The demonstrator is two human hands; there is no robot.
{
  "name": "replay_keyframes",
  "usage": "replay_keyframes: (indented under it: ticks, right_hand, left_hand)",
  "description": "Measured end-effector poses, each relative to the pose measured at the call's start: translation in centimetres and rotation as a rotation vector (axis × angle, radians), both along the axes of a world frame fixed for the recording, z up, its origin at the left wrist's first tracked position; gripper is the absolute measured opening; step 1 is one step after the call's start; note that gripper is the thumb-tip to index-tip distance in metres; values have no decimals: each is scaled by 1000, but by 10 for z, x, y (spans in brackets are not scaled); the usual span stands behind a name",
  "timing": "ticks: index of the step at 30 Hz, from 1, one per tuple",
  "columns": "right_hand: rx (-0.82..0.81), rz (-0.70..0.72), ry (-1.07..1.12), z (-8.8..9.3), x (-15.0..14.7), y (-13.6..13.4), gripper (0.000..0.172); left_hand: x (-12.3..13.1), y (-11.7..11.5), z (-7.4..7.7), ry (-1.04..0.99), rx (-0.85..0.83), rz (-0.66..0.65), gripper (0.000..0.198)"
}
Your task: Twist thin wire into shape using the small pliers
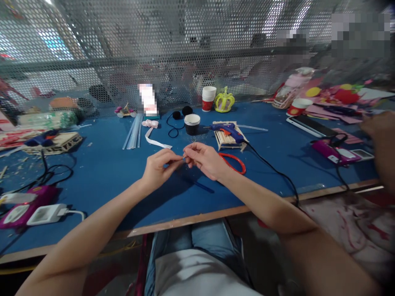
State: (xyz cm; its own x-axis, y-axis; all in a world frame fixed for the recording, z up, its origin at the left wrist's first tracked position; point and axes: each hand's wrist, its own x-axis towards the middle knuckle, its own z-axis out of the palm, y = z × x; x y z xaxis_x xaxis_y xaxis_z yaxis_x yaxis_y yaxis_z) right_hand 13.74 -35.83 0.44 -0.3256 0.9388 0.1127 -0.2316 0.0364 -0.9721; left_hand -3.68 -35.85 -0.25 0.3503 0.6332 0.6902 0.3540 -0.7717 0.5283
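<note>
My left hand (159, 167) and my right hand (206, 159) meet above the blue table, fingertips almost touching. Both are closed in a pinch around something tiny and shiny, too small for me to name. A few thin wire-like strands show faintly just beyond the right fingers. Close to my right wrist lies a red ring (242, 166). Behind it, a blue hot glue gun (230, 132) rests on a small rack of wooden sticks (220, 140). A black-and-white paper cup (192, 126) stands beyond my hands, and a white ribbon (158, 142) trails to its left.
Clear glue sticks (133, 133), a blurred phone screen (148, 100), stacked red-and-white cups (209, 98) and a yellow-green crown-shaped craft (224, 101) stand toward the mesh partition (173, 61). Purple power strips (40, 197) with cords lie left and right. Another person's arm (384, 144) reaches in at right.
</note>
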Motion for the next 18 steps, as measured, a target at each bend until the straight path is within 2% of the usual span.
replay_keyframes:
  ticks: [2, 4, 13, 18]
  right_hand:
    - [-28, 2, 83, -1, 0, 0, 26]
    - [0, -9, 95, -2, -1, -1, 25]
    - [259, -146, -91, 0, 0, -2, 26]
    - [287, -140, -157, -2, 3, 0, 26]
  left_hand:
    - [1, -2, -1, 56, 118, 2, 9]
    - [2, -3, -1, 61, 149, 15, 9]
    - [7, -7, -1, 50, 77, 33, 9]
    - [4, -8, 4, 213, 31, -15, 22]
